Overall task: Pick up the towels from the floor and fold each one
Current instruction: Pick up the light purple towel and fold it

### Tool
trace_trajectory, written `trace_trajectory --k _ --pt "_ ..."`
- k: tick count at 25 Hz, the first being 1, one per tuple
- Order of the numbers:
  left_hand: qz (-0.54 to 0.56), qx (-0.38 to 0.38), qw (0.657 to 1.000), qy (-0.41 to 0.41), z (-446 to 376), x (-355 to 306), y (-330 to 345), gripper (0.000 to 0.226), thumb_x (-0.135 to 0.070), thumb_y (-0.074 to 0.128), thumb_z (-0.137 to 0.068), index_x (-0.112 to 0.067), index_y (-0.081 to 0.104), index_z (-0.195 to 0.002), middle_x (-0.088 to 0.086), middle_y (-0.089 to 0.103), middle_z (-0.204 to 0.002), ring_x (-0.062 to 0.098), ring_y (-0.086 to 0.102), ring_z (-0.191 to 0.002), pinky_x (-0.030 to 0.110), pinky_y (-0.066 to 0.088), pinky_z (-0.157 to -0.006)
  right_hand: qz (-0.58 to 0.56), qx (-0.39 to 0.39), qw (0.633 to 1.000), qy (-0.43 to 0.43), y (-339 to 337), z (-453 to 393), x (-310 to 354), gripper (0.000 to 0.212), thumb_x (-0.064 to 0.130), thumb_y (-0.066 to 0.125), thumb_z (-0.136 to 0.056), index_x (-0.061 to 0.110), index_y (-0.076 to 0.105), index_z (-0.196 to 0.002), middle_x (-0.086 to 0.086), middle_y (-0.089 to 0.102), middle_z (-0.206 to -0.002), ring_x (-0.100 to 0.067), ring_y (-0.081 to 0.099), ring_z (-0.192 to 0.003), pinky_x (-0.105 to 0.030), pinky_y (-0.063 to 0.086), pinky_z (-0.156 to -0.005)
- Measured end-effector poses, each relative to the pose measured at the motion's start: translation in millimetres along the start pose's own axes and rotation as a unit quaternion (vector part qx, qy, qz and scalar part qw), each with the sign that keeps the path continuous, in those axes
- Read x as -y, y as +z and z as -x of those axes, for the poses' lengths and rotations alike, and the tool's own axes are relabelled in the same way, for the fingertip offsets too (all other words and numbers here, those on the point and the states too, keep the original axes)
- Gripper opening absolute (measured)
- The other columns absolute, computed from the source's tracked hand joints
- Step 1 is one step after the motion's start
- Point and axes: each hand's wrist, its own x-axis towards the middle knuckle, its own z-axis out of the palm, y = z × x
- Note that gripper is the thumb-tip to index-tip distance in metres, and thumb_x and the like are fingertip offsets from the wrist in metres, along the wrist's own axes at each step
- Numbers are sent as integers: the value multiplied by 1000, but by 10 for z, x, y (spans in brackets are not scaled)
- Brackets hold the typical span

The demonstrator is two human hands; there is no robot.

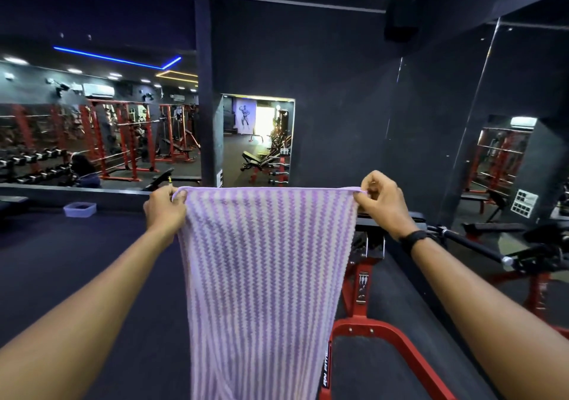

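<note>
Towel (264, 276), purple-white striped, was off floor, hung straight down in front of person, long axis vertical. Left hand (163, 211) pinched top left corner, right hand (380, 204) pinched top right corner; hands apart, level, top edge taut between them. Neither hand nearer. Fold likely turned on bringing corners together or lifting bottom edge. Bottom edge cut off by frame. Red bench frame (366, 332) partly hidden behind towel. No other towels made out on dark floor (77, 276).
</note>
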Motion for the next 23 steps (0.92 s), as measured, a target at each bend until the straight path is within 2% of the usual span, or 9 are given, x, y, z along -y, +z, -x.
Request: trace_trajectory --k 2,5,8,13,14,16,18,21,23 --pt "45 11 998 -35 -7 -21 36 35 -18 47 -97 -11 41 -63 12 45 -65 30 44 -77 39 27 -61 -55 -15 998 10 51 -10 -2 13 11 68 -83 23 63 -83 -4 67 -74 -20 62 -66 -39 54 -68" --pt "98 43 993 -44 -8 -27 176 30 -23 44 -98 -12 43 -69 27 59 -93 41 55 -92 44 45 -74 -68 -17 997 27 133 -4 -24 12 12 64 -87 22 67 -82 -1 70 -78 -15 63 -69 -41 55 -71" --pt "92 93 991 16 53 -35 185 33 -23 55 -93 -16 48 -62 5 53 -64 25 46 -67 33 32 -56 -94 24 992 80 140 15 -80 14 15 60 -89 23 62 -77 -2 67 -74 -18 58 -69 -48 54 -70" --pt "13 412 911 15 101 -29 68 24 -20 67 -89 -8 60 -68 -3 49 -54 9 43 -50 20 36 -48 -76 274 951 124 -88 210 -58 10 2 60 -91 6 61 -83 -4 61 -58 -15 54 -52 -34 49 -53" --pt "69 412 908 5 82 -137 53 22 -19 66 -89 -6 60 -72 0 51 -57 8 45 -51 20 38 -47 -97 275 948 123 -187 159 30 11 0 59 -91 6 61 -83 -3 62 -58 -12 55 -51 -31 49 -53" --pt "284 275 919 2 29 -418 0 15 -21 69 -86 -9 61 -81 2 61 -71 11 54 -60 23 46 -54 -203 152 960 117 -379 -66 168 12 0 62 -89 12 61 -88 1 66 -66 -9 60 -58 -29 51 -56" --pt "397 241 885 25 2 -639 -21 23 -30 72 -77 -17 63 -93 -4 71 -84 7 66 -73 21 55 -64 -288 125 943 115 -452 -226 253 22 15 69 -82 20 60 -101 3 72 -86 -9 67 -74 -31 56 -65" --pt "253 356 899 34 196 -478 131 24 -22 77 -73 -19 68 -95 -13 74 -85 7 69 -83 18 55 -68 -228 210 937 162 -136 125 17 26 22 73 -76 6 66 -96 -4 72 -85 -20 64 -72 -31 53 -62" --pt "234 296 926 22 207 -198 187 9 -17 75 -80 -13 67 -81 -13 70 -71 12 62 -78 23 50 -64 -265 134 938 180 -1 350 -190 34 27 71 -81 -6 62 -85 2 70 -76 -18 58 -68 -24 46 -56"
